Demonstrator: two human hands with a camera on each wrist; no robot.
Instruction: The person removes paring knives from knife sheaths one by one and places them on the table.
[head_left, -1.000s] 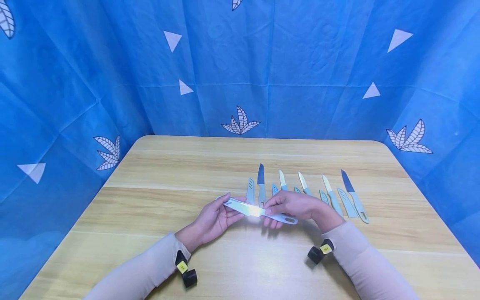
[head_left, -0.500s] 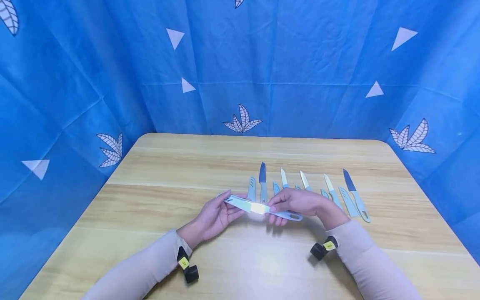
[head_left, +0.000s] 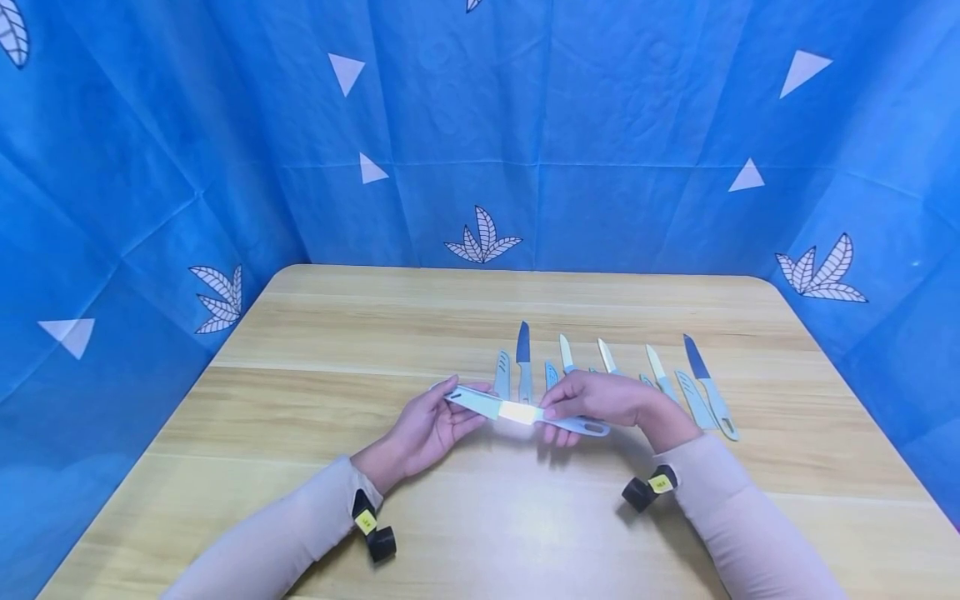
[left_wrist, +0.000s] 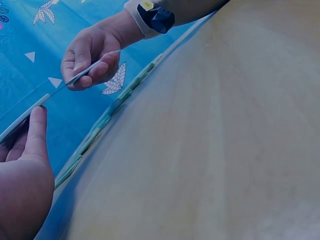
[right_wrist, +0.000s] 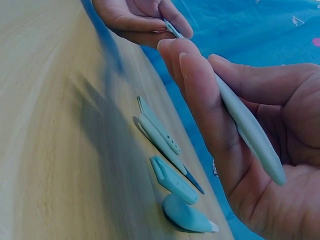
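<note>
In the head view, my left hand (head_left: 423, 429) pinches a pale blue knife sheath (head_left: 474, 402) between thumb and fingers, palm turned up. My right hand (head_left: 603, 400) grips the pale handle of a knife (head_left: 588, 427), which has a slot near its end. Between the hands a bright strip of blade (head_left: 517, 412) shows outside the sheath; the tip is hidden inside it. Sheath and knife lie in one line, held above the table. The right wrist view shows the handle (right_wrist: 255, 135) between thumb and fingers. Seen edge-on in the left wrist view, the sheath (left_wrist: 22, 117) points toward the other hand.
Behind the hands, several unsheathed knives lie in a row with blue sheaths beside them. A dark-bladed knife (head_left: 523, 343) and a sheath (head_left: 502, 375) are at its left, another dark-bladed knife (head_left: 697, 360) at its right. A blue curtain (head_left: 600, 125) hangs behind the wooden table (head_left: 360, 317).
My right hand has moved slightly to the right with the knife, and more blade shows between sheath and handle. The left hand has stayed nearly in place on the sheath.
</note>
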